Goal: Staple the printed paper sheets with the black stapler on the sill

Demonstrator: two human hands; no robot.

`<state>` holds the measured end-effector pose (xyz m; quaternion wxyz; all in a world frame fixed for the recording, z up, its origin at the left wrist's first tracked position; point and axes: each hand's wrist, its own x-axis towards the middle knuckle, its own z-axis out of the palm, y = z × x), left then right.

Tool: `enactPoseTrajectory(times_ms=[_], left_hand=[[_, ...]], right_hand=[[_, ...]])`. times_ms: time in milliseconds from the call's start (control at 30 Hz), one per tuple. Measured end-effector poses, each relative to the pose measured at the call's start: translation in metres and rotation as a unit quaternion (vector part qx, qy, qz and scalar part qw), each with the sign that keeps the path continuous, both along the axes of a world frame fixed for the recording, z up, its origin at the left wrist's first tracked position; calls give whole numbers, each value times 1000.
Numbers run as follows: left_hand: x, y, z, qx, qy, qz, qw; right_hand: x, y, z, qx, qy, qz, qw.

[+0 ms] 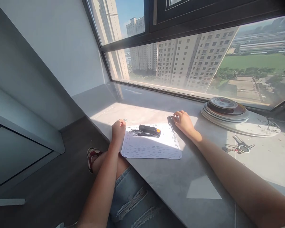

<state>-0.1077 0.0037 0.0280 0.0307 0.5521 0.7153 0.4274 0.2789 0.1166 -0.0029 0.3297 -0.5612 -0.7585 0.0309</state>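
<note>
On the sunlit sill, printed sheets (pixel 152 144) lie under a stapler (pixel 148 129); the left hand (pixel 118 128) rests curled, holding nothing, the right hand (pixel 184 121) loosely fingers their far corner, apparently squaring them; stapling looks next

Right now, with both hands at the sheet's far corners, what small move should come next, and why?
Probably bring the right hand onto the stapler. It lies untouched on the paper, while the left hand rests closed at the sheet's far-left corner, able to steady it.
</note>
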Motion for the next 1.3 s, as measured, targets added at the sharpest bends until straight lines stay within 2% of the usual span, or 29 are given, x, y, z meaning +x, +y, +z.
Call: enactPoseTrajectory(times_ms=[133,267,367,433,533,633,733,833,1100,1300], left_hand=[[-10,27,0,1,65,-24,998],[-16,39,-14,-8,40,-64,997],[-18,35,-22,-17,28,-36,999],[-17,29,-22,-30,17,-16,999],[-12,18,-18,-17,-30,-6,999],[-3,4,-15,50,-83,-50,994],[5,-8,-15,84,-147,-107,980],[8,-13,-15,83,-194,-120,970],[13,-14,-12,35,-115,-221,968],[20,-13,-13,7,-120,-273,954]], right_hand=[[5,0,4,48,67,13,997],[-8,-16,21,123,115,46,985],[-34,-41,37,158,148,135,967],[-53,-60,43,139,147,219,954],[-76,-84,41,90,98,330,934],[-86,-92,32,66,39,383,921],[-89,-90,25,42,20,381,924],[-90,-87,24,27,13,371,928],[-91,-88,27,31,5,371,928],[-90,-84,23,30,0,376,926]])
